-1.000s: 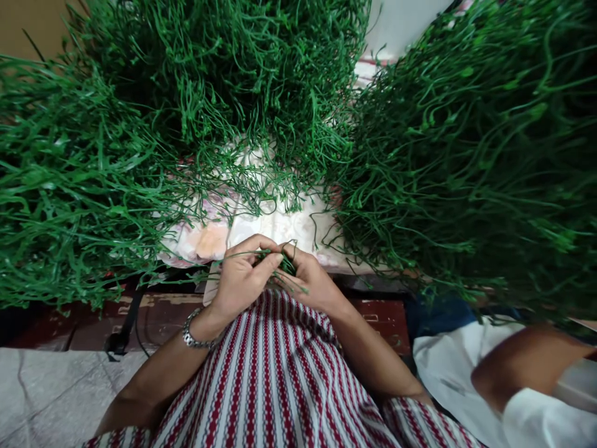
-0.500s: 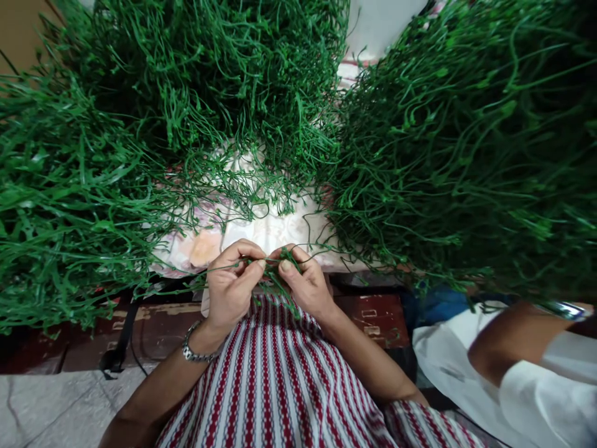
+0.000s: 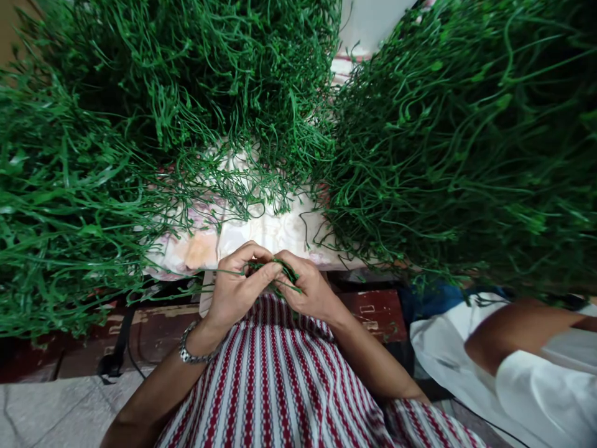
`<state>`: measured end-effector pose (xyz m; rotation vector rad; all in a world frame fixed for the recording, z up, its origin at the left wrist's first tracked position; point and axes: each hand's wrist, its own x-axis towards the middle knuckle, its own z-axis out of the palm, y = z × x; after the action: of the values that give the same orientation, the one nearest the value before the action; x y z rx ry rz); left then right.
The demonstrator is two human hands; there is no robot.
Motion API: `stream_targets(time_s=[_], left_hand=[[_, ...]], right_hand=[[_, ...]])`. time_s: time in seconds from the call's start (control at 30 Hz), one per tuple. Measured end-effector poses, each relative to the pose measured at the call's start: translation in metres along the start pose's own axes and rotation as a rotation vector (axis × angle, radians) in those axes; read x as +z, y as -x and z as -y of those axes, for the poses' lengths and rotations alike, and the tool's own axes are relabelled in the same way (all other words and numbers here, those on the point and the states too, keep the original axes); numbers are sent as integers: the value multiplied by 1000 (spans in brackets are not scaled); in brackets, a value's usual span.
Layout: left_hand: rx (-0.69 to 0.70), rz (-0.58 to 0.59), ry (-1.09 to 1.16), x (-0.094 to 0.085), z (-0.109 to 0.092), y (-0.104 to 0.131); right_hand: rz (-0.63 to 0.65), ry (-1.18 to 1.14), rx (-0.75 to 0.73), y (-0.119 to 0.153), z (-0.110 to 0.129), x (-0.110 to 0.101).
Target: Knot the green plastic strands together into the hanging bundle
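Note:
Close in front of my body, my left hand (image 3: 242,280) is closed in a pinch on thin green stems, some of whose ends trail out to the left. My right hand (image 3: 303,283) meets it at the fingertips, its fingers closed on the same small bunch of green stems (image 3: 290,277). Stem tips poke out between the two thumbs. Parts of the bunch inside the fingers are hidden. A large pile of similar stems (image 3: 60,205) lies left of my left hand, and another stem pile (image 3: 433,168) rises to the right.
A third stem heap (image 3: 224,68) stands at the back. Pale patterned cloth (image 3: 265,230) covers the table between the piles, with loose stems on it. A dark red wooden edge (image 3: 373,311) runs along the front. At the right, a person's arm (image 3: 517,330) and white clothing show.
My hands have drawn together and the right hand has turned inward over the bunch. The stems that hung down below the fingers are now gathered more tightly between the hands.

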<state>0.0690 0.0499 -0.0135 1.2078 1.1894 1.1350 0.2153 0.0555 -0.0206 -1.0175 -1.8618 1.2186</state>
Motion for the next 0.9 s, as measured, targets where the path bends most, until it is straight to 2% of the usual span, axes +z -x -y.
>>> stream_targets(time_s=[0.13,0.27,0.33,0.4,0.57,0.7,0.9], left_hand=[[49,-13,12,1,2,1],[105,-40,60,1,2,4],[150,-60,24,2,1,6],[199,-75,-50,2,0,8],[336,-125,-299,3,-2,12],[433,-105,-464,2,-2,13],[453,-37,-585,0,-3,11]], right_hand=[[35,-31,30,0,-2,-2],[99,-222,28,0,-8,-5],[93,-284,21,0,-8,-4],[40,-264,16,1,-7,-2],[-198,-108,-47,0,2,7],[-243,-177,-64,0,1,12],[-286,-164,-15,0,-3,11]])
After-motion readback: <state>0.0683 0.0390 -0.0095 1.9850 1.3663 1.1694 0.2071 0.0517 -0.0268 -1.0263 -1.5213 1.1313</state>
